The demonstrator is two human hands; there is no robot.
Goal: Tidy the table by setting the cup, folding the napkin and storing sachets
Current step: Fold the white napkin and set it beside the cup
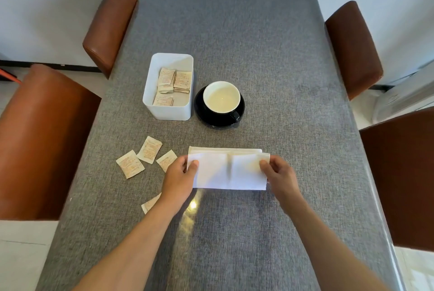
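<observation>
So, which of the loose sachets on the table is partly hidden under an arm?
The sachet nearest the camera, tucked under the left forearm. The other three lie farther away, two fully visible, one partly behind the left hand.

No legible text in the head view. Small beige paper sachets loose on the grey cloth (pixel 149 149) carry faint reddish print, too small and blurred to read. The same print shows on the sachets inside the white rectangular plastic box (pixel 182 80), also unreadable. No other label, brand, number or sign can be read.
</observation>
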